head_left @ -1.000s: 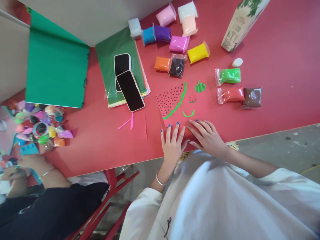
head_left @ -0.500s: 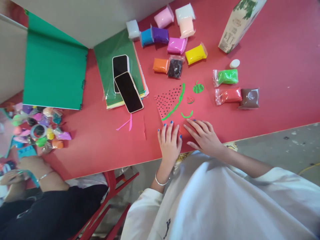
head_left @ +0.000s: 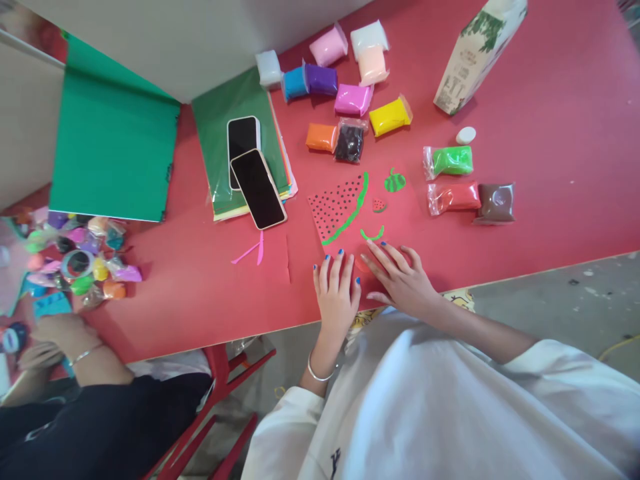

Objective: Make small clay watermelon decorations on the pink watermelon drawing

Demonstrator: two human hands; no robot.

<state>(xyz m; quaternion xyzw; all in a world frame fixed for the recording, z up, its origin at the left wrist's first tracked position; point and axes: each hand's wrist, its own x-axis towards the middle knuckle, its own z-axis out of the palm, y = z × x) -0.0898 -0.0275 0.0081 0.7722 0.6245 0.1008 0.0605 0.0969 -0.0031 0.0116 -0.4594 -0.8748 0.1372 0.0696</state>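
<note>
Seen from above, two bare hands flat on a red table [head_left: 525, 100]. Left hand [head_left: 336, 293] palm down near the table's near edge, fingers spread and released, blue nails showing, a thin bracelet [head_left: 315, 373] on the wrist. Right hand [head_left: 400, 280] just beside it, also flat and grasping nothing, fingers pressed on a small red clay piece [head_left: 361, 264] that peeks out between the two grips.

Just beyond the fingertips: a green clay arc [head_left: 373, 235], then a red watermelon slice [head_left: 339, 208] dotted black with a green rim, a tiny red slice [head_left: 379, 205] and a small green striped melon [head_left: 395, 181].

Farther out and right of the right grip — bags of green clay [head_left: 450, 161], red clay [head_left: 453, 197] and brown clay [head_left: 496, 202], a white cap [head_left: 465, 135], a tall carton [head_left: 475, 57]. Straight out beyond the slice, a cluster of coloured clay packs [head_left: 353, 100].

Left of the left grip, pink paper strips [head_left: 253, 248], two dark phones [head_left: 253, 177] on a stack of green paper [head_left: 220, 120], a green sheet [head_left: 113, 143]. Far left, another person's hands [head_left: 47, 337] beside a heap of small clay bags [head_left: 75, 257].
</note>
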